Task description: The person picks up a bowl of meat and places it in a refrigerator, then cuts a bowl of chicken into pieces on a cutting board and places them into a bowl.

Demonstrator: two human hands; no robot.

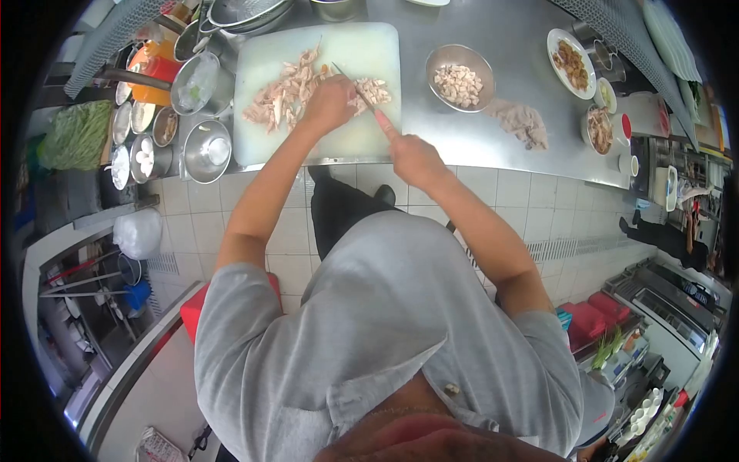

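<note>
A white cutting board [331,142] lies on the steel counter. My right hand [416,160] is closed round the pink handle of a knife [382,122], whose blade slants up and left over the board. Beside the blade, my left hand [329,104] rests with curled fingers on pale meat; what its fingertips touch is partly hidden. Shredded meat [281,96] spreads over the board's left half, and chopped pieces [376,91] lie right of the blade. A steel bowl [486,68] to the right of the board holds diced pieces [459,85].
A crumpled cloth [519,123] lies right of the bowl. Farther right are a white plate of food [571,63] and a small bowl [599,129]. Steel pots [206,152] and containers crowd the board's left side. Another person's dark-clothed legs [666,237] show at far right.
</note>
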